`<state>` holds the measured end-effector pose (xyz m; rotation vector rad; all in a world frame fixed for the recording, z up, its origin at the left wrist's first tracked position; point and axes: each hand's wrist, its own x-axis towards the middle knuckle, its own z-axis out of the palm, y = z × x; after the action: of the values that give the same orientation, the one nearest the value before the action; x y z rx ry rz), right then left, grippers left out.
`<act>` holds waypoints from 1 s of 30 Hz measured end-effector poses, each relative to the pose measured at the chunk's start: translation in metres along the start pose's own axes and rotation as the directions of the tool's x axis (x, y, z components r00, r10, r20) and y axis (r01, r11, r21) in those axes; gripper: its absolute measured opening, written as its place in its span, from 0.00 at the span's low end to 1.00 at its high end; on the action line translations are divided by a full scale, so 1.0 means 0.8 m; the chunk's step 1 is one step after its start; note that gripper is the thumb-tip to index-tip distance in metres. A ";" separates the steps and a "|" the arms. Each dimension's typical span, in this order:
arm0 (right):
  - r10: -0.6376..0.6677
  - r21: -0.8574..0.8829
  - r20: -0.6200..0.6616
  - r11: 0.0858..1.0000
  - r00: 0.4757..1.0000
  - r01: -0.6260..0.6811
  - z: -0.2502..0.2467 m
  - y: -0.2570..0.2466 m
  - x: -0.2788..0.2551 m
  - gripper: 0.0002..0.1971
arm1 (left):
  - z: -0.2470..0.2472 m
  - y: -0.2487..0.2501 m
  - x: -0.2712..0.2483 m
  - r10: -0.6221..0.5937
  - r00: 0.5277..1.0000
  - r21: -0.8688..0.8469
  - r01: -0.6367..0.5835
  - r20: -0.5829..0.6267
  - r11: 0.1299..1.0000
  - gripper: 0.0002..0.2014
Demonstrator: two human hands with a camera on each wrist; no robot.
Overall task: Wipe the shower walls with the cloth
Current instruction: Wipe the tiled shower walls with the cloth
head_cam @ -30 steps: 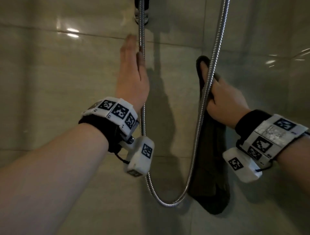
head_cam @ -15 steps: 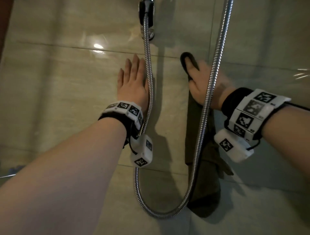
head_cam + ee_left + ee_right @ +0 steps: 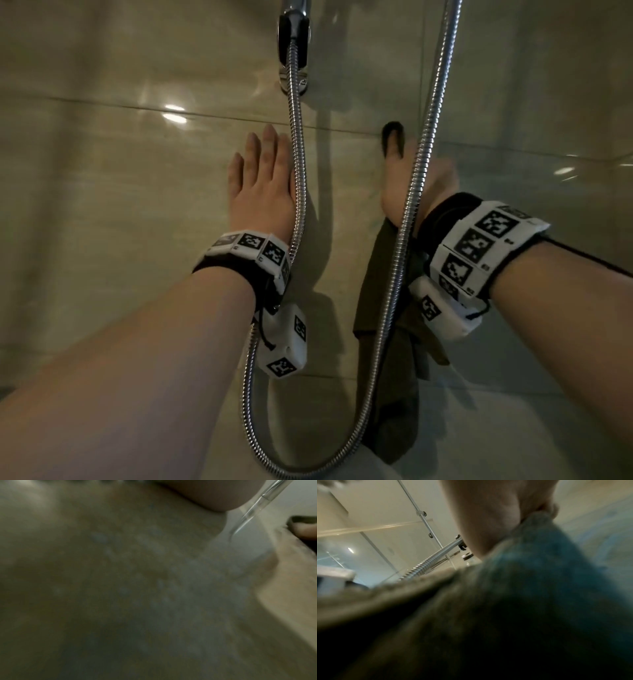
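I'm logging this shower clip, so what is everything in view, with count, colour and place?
wall tiles: several, glossy beige, filling the background
hose: one, chrome, looping down between the hands
holder: one, chrome and black, top centre on the wall
cloth: one, dark green, under the right hand and hanging down the wall
wrist bands: two, white with black markers, one on each wrist
left hand: flat on the wall, beside the hose
right hand: presses the cloth to the wall; its fingers are blurred
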<state>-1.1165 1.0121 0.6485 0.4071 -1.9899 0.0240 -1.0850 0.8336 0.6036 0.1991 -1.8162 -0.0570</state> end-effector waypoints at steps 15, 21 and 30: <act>0.008 -0.132 -0.005 0.991 1.000 -0.009 -0.017 -0.017 -0.012 0.26 | 0.005 -0.001 0.001 0.012 0.999 0.010 -0.012 -0.046 1.000 0.28; -0.273 -0.258 0.006 0.929 0.962 0.265 0.006 -0.051 -0.026 0.20 | 0.003 -0.001 0.001 0.014 1.000 -0.005 -0.014 -0.022 1.000 0.28; -0.158 -0.195 -0.055 0.970 0.986 0.145 -0.008 -0.035 -0.029 0.25 | 0.004 0.000 0.001 0.018 0.999 0.001 -0.018 -0.030 1.000 0.28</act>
<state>-1.0934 0.9932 0.6265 0.4269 -1.8674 -0.2435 -1.0880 0.8331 0.6033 0.1833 -1.7877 -0.0405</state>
